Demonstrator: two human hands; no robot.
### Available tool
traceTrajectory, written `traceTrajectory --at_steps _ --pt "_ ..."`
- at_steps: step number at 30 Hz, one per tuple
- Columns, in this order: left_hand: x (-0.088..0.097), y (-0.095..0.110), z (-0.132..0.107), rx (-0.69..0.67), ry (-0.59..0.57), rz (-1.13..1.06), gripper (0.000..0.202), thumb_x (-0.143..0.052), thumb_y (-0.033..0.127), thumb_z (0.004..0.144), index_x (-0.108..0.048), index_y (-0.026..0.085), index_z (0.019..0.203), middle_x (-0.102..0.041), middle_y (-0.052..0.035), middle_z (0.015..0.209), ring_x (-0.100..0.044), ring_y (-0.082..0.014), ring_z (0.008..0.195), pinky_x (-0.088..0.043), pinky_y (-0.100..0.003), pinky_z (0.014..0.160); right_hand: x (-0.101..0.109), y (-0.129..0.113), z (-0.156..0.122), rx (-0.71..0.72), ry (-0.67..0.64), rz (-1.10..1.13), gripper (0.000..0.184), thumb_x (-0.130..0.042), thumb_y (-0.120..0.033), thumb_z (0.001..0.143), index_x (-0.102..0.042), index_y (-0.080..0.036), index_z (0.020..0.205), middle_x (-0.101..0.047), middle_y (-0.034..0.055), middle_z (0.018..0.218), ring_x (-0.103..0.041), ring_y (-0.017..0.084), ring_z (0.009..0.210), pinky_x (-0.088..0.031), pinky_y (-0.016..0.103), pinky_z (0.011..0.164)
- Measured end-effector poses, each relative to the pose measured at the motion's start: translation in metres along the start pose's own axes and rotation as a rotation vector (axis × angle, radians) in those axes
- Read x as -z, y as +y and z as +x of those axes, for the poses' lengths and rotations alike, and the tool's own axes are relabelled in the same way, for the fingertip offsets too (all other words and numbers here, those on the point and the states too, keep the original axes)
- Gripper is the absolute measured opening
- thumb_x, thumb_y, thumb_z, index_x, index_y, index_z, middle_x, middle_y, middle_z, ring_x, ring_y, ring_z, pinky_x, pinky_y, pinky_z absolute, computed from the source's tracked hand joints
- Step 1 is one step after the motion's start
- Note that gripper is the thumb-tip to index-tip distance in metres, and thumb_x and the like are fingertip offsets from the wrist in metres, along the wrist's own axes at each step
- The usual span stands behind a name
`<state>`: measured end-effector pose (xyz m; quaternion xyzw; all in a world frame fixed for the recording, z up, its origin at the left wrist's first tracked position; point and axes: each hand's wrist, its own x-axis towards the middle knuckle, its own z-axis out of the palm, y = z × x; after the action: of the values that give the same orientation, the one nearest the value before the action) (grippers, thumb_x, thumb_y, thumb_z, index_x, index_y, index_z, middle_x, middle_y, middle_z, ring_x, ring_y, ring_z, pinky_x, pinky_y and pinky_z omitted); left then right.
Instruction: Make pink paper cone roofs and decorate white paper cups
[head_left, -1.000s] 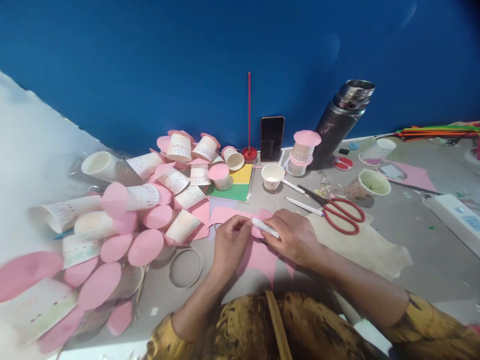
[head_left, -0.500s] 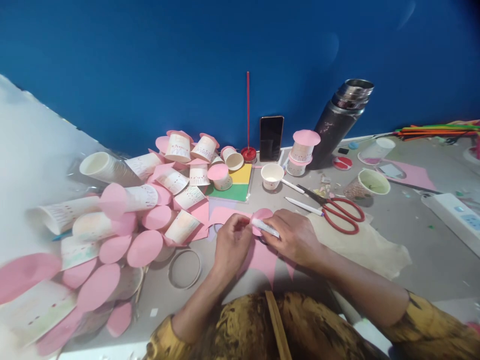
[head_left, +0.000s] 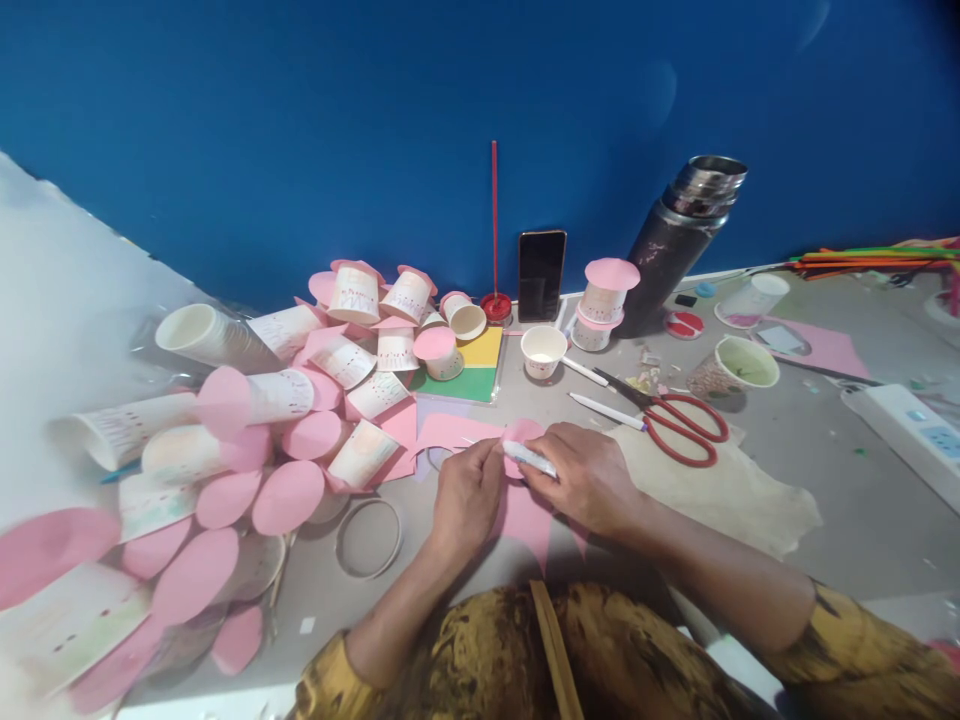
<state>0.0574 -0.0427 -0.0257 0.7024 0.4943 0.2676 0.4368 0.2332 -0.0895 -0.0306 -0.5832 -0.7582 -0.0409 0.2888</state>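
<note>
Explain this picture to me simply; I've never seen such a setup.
There's no machine here: these are a person's bare hands, seen by one head-worn camera looking forward and down. The right hand holds a small white tube over a pink disc. The left hand meets the tube's far end; its exact grip is unclear. On the grey table, decorated paper cups pile up at left, while red-handled scissors, a phone and a flask sit beyond the hands.

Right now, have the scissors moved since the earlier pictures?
No; judged against the phone, the scissors show no visible shift in any direction.
</note>
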Motion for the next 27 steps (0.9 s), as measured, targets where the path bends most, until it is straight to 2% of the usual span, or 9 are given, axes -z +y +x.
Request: traceTrajectory --at_steps 5,10,16,22,27 --pt "-0.003 0.0 -0.002 0.004 0.02 -0.009 0.038 -0.047 0.039 0.1 -0.078 0.017 0.091 -0.075 -0.0016 0.079 -0.061 -0.018 0.07 -0.044 -0.026 0.067 -0.001 -0.001 -0.001 -0.052 0.021 0.016 0.02 -0.064 -0.033 0.097 -0.073 -0.018 0.086 -0.068 0.0036 0.071 -0.059 0.017 0.065 -0.031 0.032 0.062" --pt "-0.005 0.004 -0.003 -0.004 0.035 -0.02 0.036 -0.048 0.037 0.099 -0.076 0.017 0.087 -0.071 -0.0007 0.071 -0.058 -0.0175 0.066 -0.042 -0.026 0.064 -0.002 0.002 0.0 -0.075 0.047 -0.001 0.023 -0.063 -0.034 0.098 -0.073 -0.017 0.087 -0.068 0.0042 0.07 -0.059 0.017 0.065 -0.031 0.032 0.062" --pt "0.002 0.011 0.0 0.031 0.038 -0.137 0.027 -0.054 0.033 0.093 -0.076 0.018 0.096 -0.067 0.0011 0.073 -0.054 -0.0157 0.066 -0.041 -0.024 0.063 0.001 0.007 0.002 0.028 0.014 0.039 0.023 -0.06 -0.034 0.1 -0.071 -0.017 0.089 -0.067 0.0046 0.074 -0.058 0.018 0.069 -0.033 0.031 0.065" --pt "0.005 0.007 0.004 -0.002 -0.012 -0.063 0.041 -0.05 0.038 0.097 -0.06 0.018 0.062 -0.049 0.0042 0.056 -0.042 -0.0127 0.057 -0.036 -0.025 0.059 0.002 0.004 0.002 0.086 0.001 0.018 0.024 -0.057 -0.032 0.101 -0.07 -0.017 0.086 -0.065 0.0039 0.071 -0.054 0.018 0.066 -0.031 0.032 0.063" --pt "0.002 0.003 0.002 -0.006 0.019 -0.016 0.038 -0.049 0.037 0.098 -0.064 0.018 0.069 -0.059 0.002 0.063 -0.05 -0.0144 0.062 -0.038 -0.025 0.062 -0.001 0.002 0.001 0.031 0.02 0.026 0.024 -0.06 -0.032 0.099 -0.071 -0.017 0.083 -0.066 0.0038 0.071 -0.056 0.017 0.066 -0.031 0.032 0.063"
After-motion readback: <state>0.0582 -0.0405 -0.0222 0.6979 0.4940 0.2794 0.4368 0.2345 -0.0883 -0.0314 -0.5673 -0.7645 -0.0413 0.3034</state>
